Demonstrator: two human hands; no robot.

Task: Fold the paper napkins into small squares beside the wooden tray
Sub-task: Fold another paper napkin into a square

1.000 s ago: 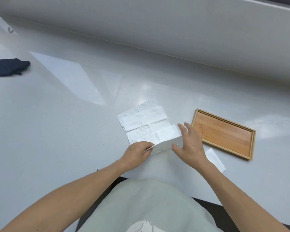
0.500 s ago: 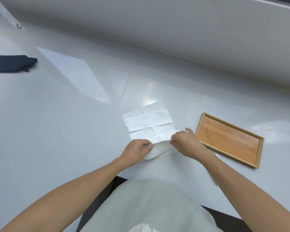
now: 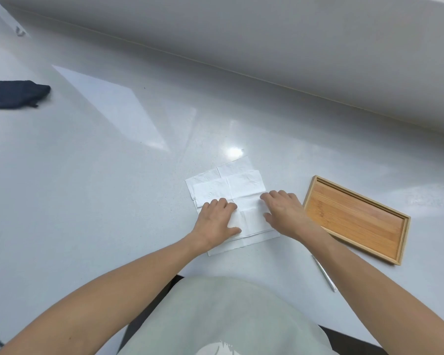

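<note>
White paper napkins [image 3: 231,185] lie unfolded and stacked loosely on the white counter, creased into squares. My left hand [image 3: 217,219] presses flat on the near left part of the top napkin, fingers spread. My right hand [image 3: 283,211] presses flat on its right side. Between the hands a napkin section [image 3: 251,221] lies flat. The wooden tray [image 3: 356,219] sits just right of my right hand, empty. A thin white napkin edge [image 3: 323,272] shows beneath my right forearm.
A dark blue cloth [image 3: 13,94] lies at the far left of the counter. A low wall [image 3: 267,47] runs along the back. The counter's front edge is at my body, near the bottom of the view.
Both hands let go of the lifted near edge of the napkin and now press flat on it. The raised flap has been laid down.
</note>
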